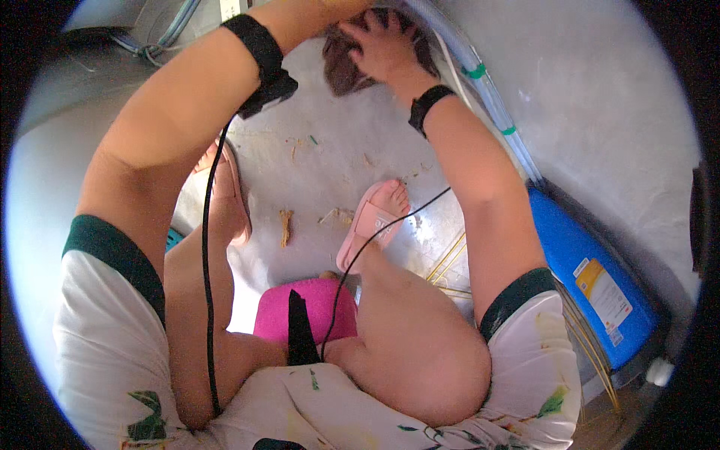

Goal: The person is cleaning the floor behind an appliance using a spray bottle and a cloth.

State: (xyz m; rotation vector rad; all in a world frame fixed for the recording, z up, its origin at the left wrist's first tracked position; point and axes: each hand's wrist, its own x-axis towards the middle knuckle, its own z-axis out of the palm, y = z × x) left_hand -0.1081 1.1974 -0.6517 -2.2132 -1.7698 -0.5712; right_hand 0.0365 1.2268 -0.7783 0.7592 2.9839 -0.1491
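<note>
My right hand [388, 50] lies on a dark brown, patterned item [340, 70], perhaps cloth or a bag, near the top of the head view. Its fingers are spread over the item rather than closed around it. From the left, my other forearm reaches across to the top edge, where only part of my left hand [334, 8] shows; its fingers are hidden, so whether it holds anything cannot be told. Black bands sit on both wrists, and a black cable hangs from the left one.
Clear hoses [495, 101] with green ties run down the right to a blue plastic jerrycan [585, 270]. A pink seat [306, 309] is between my legs. Brown scraps [286, 228] litter the grey floor near my pink slides [374, 225]. A curved metal surface [73, 112] stands at left.
</note>
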